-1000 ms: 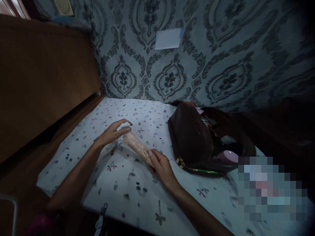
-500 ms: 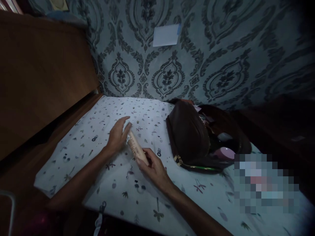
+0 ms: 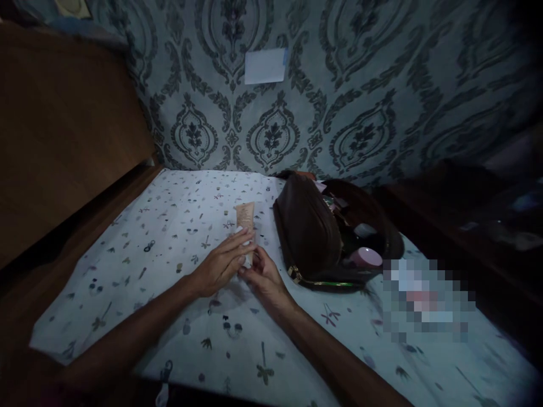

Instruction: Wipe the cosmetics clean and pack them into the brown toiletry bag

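Both hands meet around a beige squeeze tube (image 3: 245,215) above the patterned sheet. The tube's printed upper end points away from me, while its lower part is mostly behind my fingers. My right hand (image 3: 270,281) grips the near end, thumb and fingers closed around it. Across the tube lies my left hand (image 3: 221,263), pressing a piece of thin white material (image 3: 246,259), like a tissue or wipe, against its side. Only small bits of that white material show between the fingers.
To the right stands an open dark brown bag (image 3: 311,226) with a gold zip, a pink round item (image 3: 366,257) and other things inside. A blurred-out patch (image 3: 428,299) covers something beside it. A wooden cabinet (image 3: 72,135) borders the left; patterned wallpaper (image 3: 271,130) rises behind.
The tube has swung from slanting to nearly straight away from me, its far end now showing. My left hand has come down to the near part, close to my right. The view has shifted slightly.
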Available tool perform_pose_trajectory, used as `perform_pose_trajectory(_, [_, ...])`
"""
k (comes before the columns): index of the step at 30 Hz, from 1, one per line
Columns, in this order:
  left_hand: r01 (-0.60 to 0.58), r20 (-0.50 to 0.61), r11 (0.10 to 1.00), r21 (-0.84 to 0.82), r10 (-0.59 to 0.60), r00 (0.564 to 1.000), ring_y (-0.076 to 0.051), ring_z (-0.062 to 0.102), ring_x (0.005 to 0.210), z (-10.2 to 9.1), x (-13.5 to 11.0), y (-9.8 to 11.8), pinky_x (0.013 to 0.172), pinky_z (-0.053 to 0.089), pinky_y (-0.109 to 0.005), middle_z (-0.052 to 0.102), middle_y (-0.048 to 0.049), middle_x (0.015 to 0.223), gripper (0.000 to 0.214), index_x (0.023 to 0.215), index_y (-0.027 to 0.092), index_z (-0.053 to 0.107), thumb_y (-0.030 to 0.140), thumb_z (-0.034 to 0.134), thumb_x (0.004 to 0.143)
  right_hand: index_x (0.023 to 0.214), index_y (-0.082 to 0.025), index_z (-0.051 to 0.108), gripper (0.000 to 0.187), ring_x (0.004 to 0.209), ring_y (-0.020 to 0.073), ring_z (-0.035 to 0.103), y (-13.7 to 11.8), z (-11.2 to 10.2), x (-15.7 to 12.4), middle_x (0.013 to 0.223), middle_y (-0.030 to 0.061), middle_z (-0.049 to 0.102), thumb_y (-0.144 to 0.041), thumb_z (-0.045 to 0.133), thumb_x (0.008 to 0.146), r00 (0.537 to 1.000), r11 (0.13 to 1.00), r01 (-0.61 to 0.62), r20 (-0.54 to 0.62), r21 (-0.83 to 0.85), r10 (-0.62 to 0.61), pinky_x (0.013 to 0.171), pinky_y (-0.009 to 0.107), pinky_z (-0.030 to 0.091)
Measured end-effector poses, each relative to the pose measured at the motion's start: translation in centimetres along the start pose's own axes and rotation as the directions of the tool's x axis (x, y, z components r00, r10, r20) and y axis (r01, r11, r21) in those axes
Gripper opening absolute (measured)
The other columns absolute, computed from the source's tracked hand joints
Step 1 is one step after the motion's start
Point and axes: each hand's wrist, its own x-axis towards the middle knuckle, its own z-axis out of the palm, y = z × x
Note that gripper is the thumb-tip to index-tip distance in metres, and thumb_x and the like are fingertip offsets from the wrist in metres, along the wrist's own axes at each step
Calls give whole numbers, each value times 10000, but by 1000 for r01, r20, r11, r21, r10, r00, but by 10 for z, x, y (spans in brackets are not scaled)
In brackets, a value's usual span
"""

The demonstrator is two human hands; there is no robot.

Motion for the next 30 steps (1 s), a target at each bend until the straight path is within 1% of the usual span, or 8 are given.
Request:
perform_pose_trajectory(4, [164,-109,984,-67,-170,979,-218,193,1502,2,1,-1,1233,208,-427,199,-61,1632,504,1500,241,357,392,317,1021,1244,-262,500,558,807,162,639,3,-4,0,958,15,694,-309,744,744,1000,994,-3,-1,-112,3,767,290,515])
perform_pose_trajectory(7, [292,-97,954,-61,-297,950,-255,202,1499,5,0,-1,1224,214,-448,197,-91,1632,556,1482,224,391,477,386,988,1343,-265,473,601,969,203,652,11,-8,-1,1079,51,689,-314,694,787,998,971,62,37,-231,-55,857,350,527])
perform_pose_trajectory(12, [433,-122,899,-68,-439,890,-308,252,1479,6,0,-1,1196,258,-471,273,-162,1597,642,1422,165,471,508,564,887,1454,-271,424,607,1263,237,522,19,-14,-4,1348,75,588,-244,562,863,971,823,237,142,-516,-191,1095,468,384])
perform_pose_trajectory(16, [494,-167,834,-243,-538,826,-322,415,1389,-1,3,-5,1135,361,-475,435,-164,1508,586,1365,146,520,408,582,844,1441,-259,428,539,1173,228,586,11,-14,-5,1239,85,639,-235,495,907,963,803,258,212,-537,-167,1011,449,463])
perform_pose_trajectory(19, [551,-148,723,-417,-652,744,-300,660,1056,-16,8,-9,849,570,-415,588,-156,1349,598,1314,131,556,368,617,769,1395,-243,443,493,1086,230,619,3,-14,-3,1175,98,637,-260,509,906,973,781,230,153,-581,-173,904,415,521])
perform_pose_trajectory(22, [512,-166,685,-518,-668,726,-237,677,861,-37,12,-15,604,567,-290,666,-122,1214,492,1148,139,667,382,674,720,1389,-240,429,518,1183,257,552,-2,-20,1,1297,131,551,-264,533,882,954,631,259,91,-731,-286,937,442,504])
perform_pose_trajectory(27, [500,-34,644,-579,-632,775,-172,626,660,-65,10,-23,435,454,-208,741,-117,1018,427,1028,143,719,418,715,703,1495,-196,292,686,1415,318,295,-3,-32,8,1507,168,355,-276,563,869,886,241,330,211,-913,-413,1139,550,294])
perform_pose_trajectory(30, [522,73,634,-571,-594,801,-149,595,586,-74,6,-28,412,411,-204,748,-118,992,446,1054,155,716,431,715,704,1416,-181,432,639,1273,343,447,1,-34,10,1362,176,517,-296,643,824,920,184,307,243,-934,-307,1055,547,389])
